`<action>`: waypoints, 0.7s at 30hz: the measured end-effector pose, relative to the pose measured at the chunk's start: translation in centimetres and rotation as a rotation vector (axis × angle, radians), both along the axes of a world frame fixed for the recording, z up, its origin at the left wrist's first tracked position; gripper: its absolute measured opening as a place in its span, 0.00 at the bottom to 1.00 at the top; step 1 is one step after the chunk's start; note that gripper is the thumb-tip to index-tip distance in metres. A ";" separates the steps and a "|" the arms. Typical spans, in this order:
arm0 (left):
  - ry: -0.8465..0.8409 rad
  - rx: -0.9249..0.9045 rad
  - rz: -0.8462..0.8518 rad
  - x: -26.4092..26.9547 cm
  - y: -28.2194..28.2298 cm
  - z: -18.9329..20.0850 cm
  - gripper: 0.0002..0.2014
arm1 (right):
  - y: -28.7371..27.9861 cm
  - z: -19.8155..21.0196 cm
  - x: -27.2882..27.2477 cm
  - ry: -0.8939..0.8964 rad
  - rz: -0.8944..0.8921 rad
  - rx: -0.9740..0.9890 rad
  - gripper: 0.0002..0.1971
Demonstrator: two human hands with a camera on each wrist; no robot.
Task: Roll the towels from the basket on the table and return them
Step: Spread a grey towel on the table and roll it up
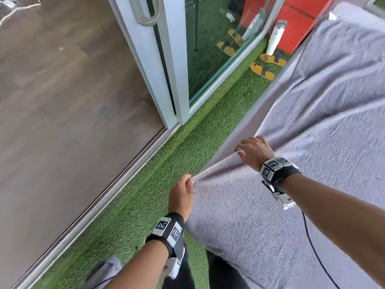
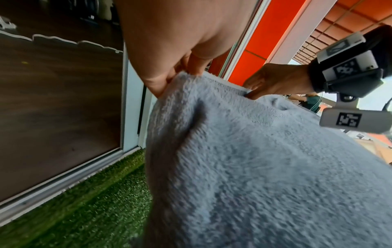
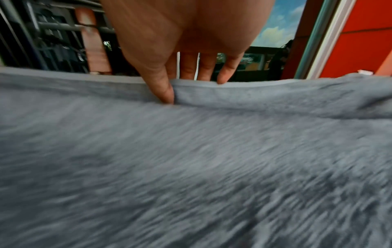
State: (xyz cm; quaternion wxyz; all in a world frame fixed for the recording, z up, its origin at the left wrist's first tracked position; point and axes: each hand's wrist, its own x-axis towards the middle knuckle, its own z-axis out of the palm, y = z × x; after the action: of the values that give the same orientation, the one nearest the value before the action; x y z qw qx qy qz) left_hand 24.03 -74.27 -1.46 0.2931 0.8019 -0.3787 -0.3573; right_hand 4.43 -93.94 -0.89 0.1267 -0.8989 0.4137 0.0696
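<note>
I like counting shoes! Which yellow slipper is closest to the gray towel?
The yellow slipper lying lower on the green turf, right beside the gray towel edge; its partner lies farther up.

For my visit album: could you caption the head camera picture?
Both hands, left hand and right hand, pinch one edge of a grey terry towel above green artificial turf.

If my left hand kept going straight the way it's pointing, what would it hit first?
Probably your right hand: the left hand pinches the towel edge and points along it toward the right one. Depth is unclear; it might pass beside it.
</note>
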 end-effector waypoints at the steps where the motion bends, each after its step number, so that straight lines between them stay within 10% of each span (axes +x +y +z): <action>1: -0.007 0.008 -0.005 0.6 -0.2 -0.3 0.09 | -1.6 0.0 -0.5 0.006 -0.027 -0.029 0.09; 21: -0.212 0.188 -0.011 0.8 -0.8 -2.7 0.10 | -16.6 -2.1 2.2 0.026 -0.266 0.150 0.10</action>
State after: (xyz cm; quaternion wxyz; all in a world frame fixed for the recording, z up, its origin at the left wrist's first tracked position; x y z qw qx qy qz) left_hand 24.79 -75.08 -4.13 0.1731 0.8569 -0.3768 -0.3062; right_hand 6.60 -110.51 -2.99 0.1963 -0.8232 0.5243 0.0944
